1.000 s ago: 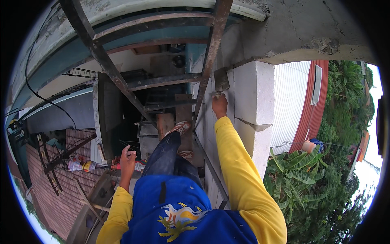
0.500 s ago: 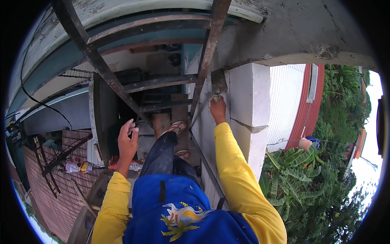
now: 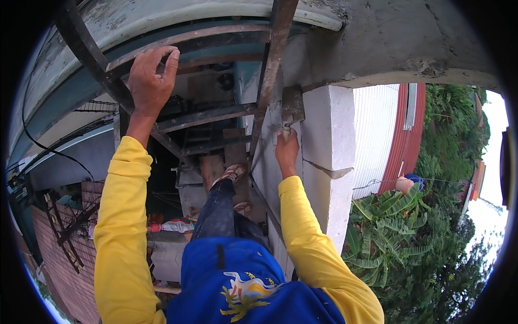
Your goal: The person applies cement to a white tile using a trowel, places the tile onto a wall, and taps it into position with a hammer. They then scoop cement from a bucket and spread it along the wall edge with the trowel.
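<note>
My right hand (image 3: 287, 151) is closed round the handle of a trowel (image 3: 293, 105). Its grey, roughly rectangular blade lies against the wall of pale blocks (image 3: 329, 127), near the corner below a concrete beam. My left hand (image 3: 151, 81) is raised to the upper rung of a dark metal ladder (image 3: 216, 40). Its fingers are loosely curled and the thumb stands apart, with nothing visible between them. The hand overlaps the rung; whether it touches it I cannot tell.
The concrete beam (image 3: 388, 48) crosses overhead at right. My feet, in sandals (image 3: 233, 173), stand on a narrow plank far below. Left lie a tiled roof (image 3: 59, 270) and a black cable (image 3: 54, 143). Beyond the wall are a corrugated metal roof (image 3: 375, 140) and banana plants (image 3: 394, 216).
My left hand has risen from beside my leg to the ladder's upper rung. The right hand stays at the wall with the trowel, which has shifted only slightly.
</note>
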The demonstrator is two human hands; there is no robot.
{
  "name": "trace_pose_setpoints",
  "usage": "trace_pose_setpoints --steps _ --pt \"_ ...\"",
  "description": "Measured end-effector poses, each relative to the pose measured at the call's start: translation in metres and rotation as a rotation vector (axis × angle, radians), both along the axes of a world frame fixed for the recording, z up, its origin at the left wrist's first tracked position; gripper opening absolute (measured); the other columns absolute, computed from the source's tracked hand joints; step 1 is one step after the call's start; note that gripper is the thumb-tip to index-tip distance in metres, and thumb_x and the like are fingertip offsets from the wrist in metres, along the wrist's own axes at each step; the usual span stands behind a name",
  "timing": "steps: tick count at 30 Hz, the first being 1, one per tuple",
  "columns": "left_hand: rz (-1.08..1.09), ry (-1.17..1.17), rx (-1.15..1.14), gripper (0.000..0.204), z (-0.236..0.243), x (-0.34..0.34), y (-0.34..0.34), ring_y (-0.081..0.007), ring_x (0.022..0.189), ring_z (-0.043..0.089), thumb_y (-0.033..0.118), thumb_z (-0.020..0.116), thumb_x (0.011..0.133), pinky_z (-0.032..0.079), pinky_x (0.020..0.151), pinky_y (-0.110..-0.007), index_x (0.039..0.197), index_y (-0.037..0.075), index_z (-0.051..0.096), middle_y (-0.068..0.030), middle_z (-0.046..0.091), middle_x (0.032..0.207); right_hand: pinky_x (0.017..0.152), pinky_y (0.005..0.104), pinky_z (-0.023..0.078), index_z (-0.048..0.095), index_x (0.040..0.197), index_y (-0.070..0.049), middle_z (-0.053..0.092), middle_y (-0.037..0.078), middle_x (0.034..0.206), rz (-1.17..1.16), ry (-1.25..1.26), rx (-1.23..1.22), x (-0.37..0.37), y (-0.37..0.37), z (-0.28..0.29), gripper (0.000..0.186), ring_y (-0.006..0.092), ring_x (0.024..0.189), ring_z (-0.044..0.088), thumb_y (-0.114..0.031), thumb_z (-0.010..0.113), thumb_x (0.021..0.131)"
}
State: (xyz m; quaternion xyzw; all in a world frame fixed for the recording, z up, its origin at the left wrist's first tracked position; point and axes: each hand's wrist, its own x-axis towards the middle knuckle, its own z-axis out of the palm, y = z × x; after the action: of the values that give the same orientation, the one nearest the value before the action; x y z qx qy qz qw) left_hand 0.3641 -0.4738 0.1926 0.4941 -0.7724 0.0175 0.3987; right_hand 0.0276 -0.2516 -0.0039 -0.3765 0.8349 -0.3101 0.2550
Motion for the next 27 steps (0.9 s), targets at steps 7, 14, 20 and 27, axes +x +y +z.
trace_pose_setpoints --steps 7,14,20,27 --pt "0.004 0.003 -0.169 0.013 0.004 0.012 -0.018 -0.0242 0.081 0.067 0.023 0.078 0.099 0.054 0.075 -0.037 0.099 0.011 0.074 -0.0051 0.071 0.088 0.099 0.0511 0.053 0.059 0.135 0.008 0.071 0.035 0.118 -0.008 -0.034 0.054 0.004 0.011 0.062 0.046 0.0533 0.113 0.068 -0.025 0.067 0.104" --pt "0.066 0.111 0.138 0.022 0.018 0.024 -0.057 -0.0220 0.085 0.074 0.033 0.076 0.101 0.055 0.083 -0.032 0.105 0.012 0.078 -0.0029 0.078 0.088 0.099 0.0523 0.052 0.058 0.135 0.008 0.070 0.036 0.120 -0.024 -0.173 0.143 -0.003 0.017 0.062 0.047 0.0551 0.116 0.066 -0.028 0.065 0.105" --pt "0.335 0.081 0.327 0.049 0.007 0.028 -0.078 -0.0281 0.093 0.077 0.062 0.059 0.101 0.059 0.081 -0.045 0.109 0.020 0.082 -0.0084 0.081 0.094 0.099 0.0531 0.052 0.056 0.135 0.008 0.068 0.037 0.123 0.106 -0.020 0.075 0.000 0.011 0.054 0.047 0.0544 0.117 0.065 -0.026 0.067 0.104" --pt "0.386 -0.088 0.079 0.048 -0.001 0.016 -0.068 -0.0409 0.098 0.074 0.061 0.054 0.105 0.059 0.081 -0.052 0.114 0.021 0.078 -0.0143 0.079 0.103 0.098 0.0458 0.053 0.056 0.141 0.008 0.071 0.029 0.119 0.025 0.083 0.030 0.008 0.003 0.073 0.050 0.0428 0.111 0.069 -0.025 0.069 0.105"
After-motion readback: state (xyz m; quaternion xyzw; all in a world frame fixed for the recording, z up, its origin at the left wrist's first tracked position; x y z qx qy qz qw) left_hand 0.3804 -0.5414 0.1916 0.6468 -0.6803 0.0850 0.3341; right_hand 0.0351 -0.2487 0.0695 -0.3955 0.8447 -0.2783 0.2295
